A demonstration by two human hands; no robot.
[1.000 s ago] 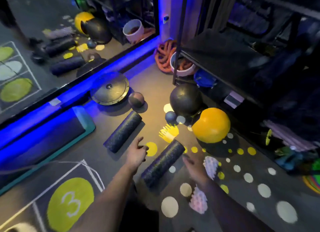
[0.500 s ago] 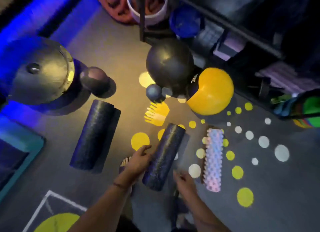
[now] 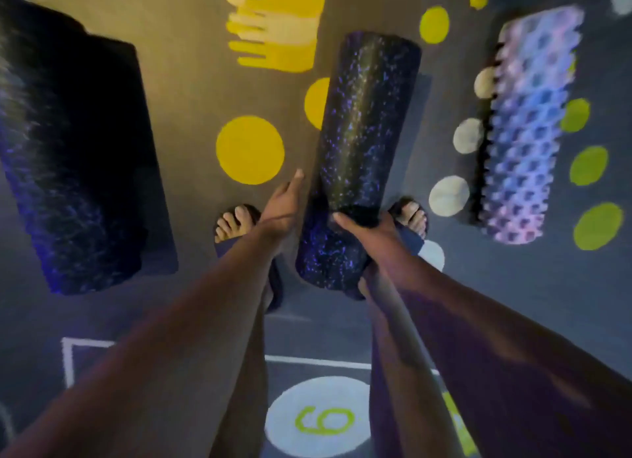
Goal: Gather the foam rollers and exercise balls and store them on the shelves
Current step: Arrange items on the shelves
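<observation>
A dark foam roller with blue speckles (image 3: 362, 122) lies lengthwise in the middle, between my feet. My right hand (image 3: 366, 226) is wrapped over its near part. My left hand (image 3: 282, 204) rests against the roller's left side with fingers stretched out and holds nothing. A second dark foam roller (image 3: 68, 184) lies on the floor at the left. A pale knobbly roller (image 3: 526, 125) lies at the right. No ball and no shelf is in view.
I look straight down at a grey mat with yellow and white dots (image 3: 249, 149), a yellow handprint (image 3: 273, 26) and a numbered circle (image 3: 318, 420). My sandalled feet (image 3: 236, 221) stand either side of the speckled roller.
The view has dropped and closed in on the floor, losing the balls and shelf. My right hand moved from the floor onto the speckled roller and closed over it.
</observation>
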